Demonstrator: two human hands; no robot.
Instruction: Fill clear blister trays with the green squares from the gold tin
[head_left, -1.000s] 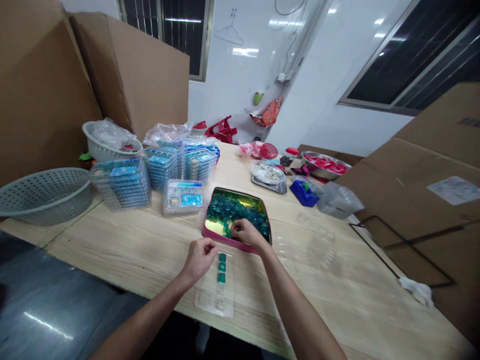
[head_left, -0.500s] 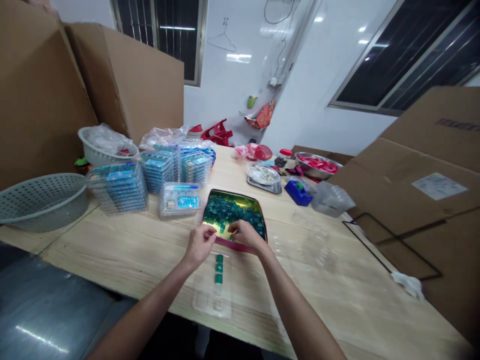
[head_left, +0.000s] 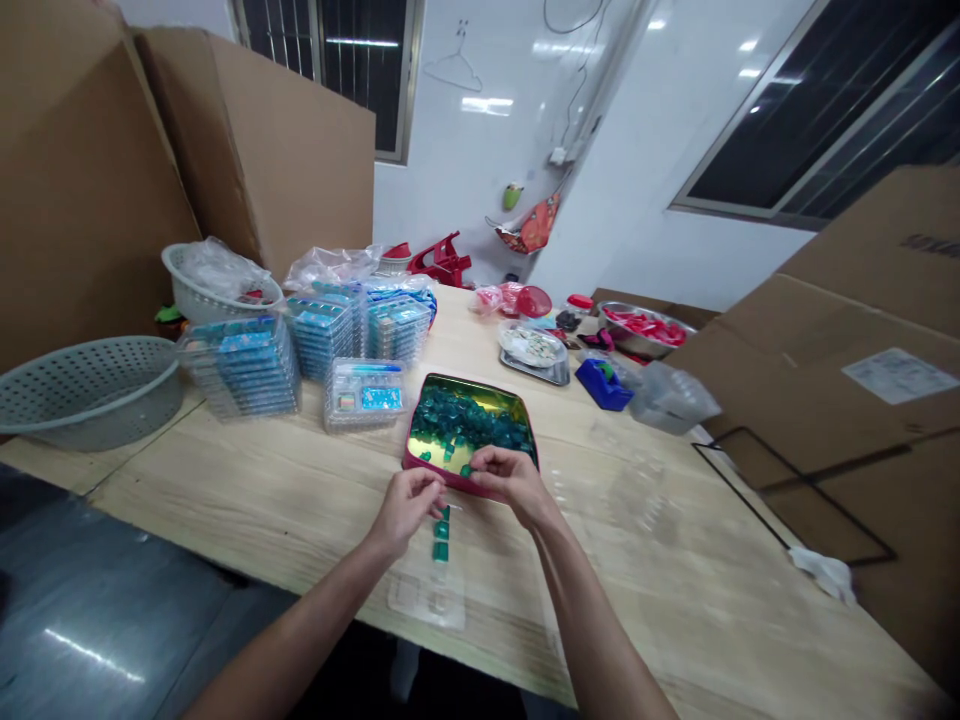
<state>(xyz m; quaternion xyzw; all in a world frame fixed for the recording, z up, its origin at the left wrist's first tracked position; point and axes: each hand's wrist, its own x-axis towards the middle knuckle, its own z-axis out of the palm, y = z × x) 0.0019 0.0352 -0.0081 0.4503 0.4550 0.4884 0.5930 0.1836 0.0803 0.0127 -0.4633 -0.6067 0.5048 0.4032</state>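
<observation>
A pink-rimmed tin tray [head_left: 421,462] with a gold inside holds many glossy green pieces [head_left: 465,415]. My right hand [head_left: 514,482] is over its front edge, thumb and fingers pinched on a small green piece [head_left: 466,470]. Just left of it, my left hand [head_left: 409,508] is closed in a pinch in front of the tray; whatever is between its fingertips is too small to make out. Below the fingers, a column of green pieces [head_left: 441,541] sits in a clear plastic blister tray [head_left: 427,597] on the table, its top end partly covered by my left hand.
Stacks of clear packs with blue contents [head_left: 247,365] and a single pack [head_left: 365,395] are at the left, beside a grey basket [head_left: 90,395]. A blue tape dispenser [head_left: 604,384], clear containers [head_left: 671,397] and a metal bowl [head_left: 645,330] stand at the right.
My left hand has drawn back from the tray's edge toward the column of green pieces. My right hand has shifted slightly right and nearer, a green piece now showing at its fingertips.
</observation>
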